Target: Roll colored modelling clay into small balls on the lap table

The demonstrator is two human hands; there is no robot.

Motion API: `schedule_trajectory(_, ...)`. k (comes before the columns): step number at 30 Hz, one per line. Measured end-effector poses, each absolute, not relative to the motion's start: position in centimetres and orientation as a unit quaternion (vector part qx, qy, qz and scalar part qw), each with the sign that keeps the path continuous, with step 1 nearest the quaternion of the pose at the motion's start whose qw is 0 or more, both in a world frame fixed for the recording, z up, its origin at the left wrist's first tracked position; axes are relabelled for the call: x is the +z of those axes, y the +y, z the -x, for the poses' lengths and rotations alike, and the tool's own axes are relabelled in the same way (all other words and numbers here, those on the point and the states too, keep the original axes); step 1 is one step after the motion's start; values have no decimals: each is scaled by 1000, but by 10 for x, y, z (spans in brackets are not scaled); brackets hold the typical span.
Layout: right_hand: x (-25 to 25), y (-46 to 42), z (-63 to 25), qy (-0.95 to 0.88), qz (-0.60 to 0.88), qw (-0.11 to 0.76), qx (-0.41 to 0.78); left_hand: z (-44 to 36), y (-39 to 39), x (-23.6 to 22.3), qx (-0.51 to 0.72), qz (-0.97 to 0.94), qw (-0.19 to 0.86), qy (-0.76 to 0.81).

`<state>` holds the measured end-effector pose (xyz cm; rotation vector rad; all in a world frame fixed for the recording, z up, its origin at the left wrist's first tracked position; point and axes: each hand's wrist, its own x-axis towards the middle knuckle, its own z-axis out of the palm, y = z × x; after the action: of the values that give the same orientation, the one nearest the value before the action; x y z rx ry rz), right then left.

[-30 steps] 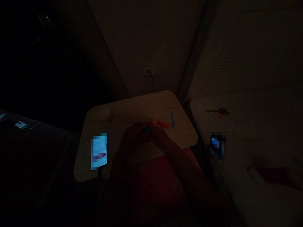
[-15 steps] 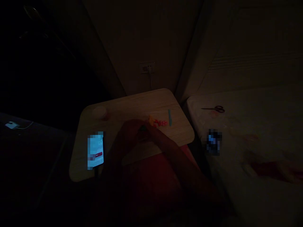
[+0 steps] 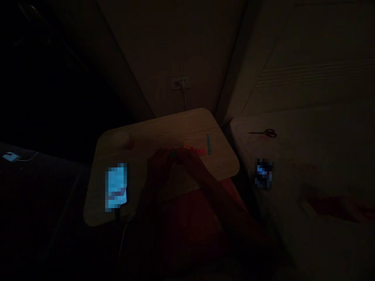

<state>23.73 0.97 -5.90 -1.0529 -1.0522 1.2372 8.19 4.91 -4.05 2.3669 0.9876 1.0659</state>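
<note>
In very dim light, my left hand (image 3: 159,159) and my right hand (image 3: 186,157) meet over the front half of a small wooden table (image 3: 158,127). A small green lump (image 3: 174,153) shows between their closed fingertips; its material is too dark to tell. Just beyond my right hand lie a yellow-orange piece (image 3: 186,144) and a row of small red-pink pieces (image 3: 199,150), both partly hidden by that hand. Farther right is a thin teal strip-shaped thing (image 3: 209,144).
A lit phone (image 3: 116,187) stands at the table's left. Behind it sits a pale round thing (image 3: 120,138). Scissors (image 3: 263,133) and a blurred-out dark device (image 3: 263,173) lie on the pale surface at right. A cable hangs from a wall socket (image 3: 180,82).
My hands have drawn in and tilted, with the fingers now lower and the green lump more exposed. My right hand covers more of the yellow-orange piece. The view has shifted slightly.
</note>
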Motion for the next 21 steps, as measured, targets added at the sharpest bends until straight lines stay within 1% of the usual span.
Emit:
schedule_trajectory(6, -55, 9, -236, -477, 444, 556, 516, -81, 46, -38, 397, -842, 152, 332)
schedule_trajectory(11, -56, 9, -238, -483, 453, 550, 509, -84, 45, -44, 387, -845, 131, 344)
schedule_trajectory(16, -52, 9, -239, -452, 450, 590, 495, -90, 40, -51, 379, -850, 108, 349)
schedule_trajectory(21, -53, 7, -238, -370, 405, 624, 557, -87, 44, -57, 386, -859, 75, 329)
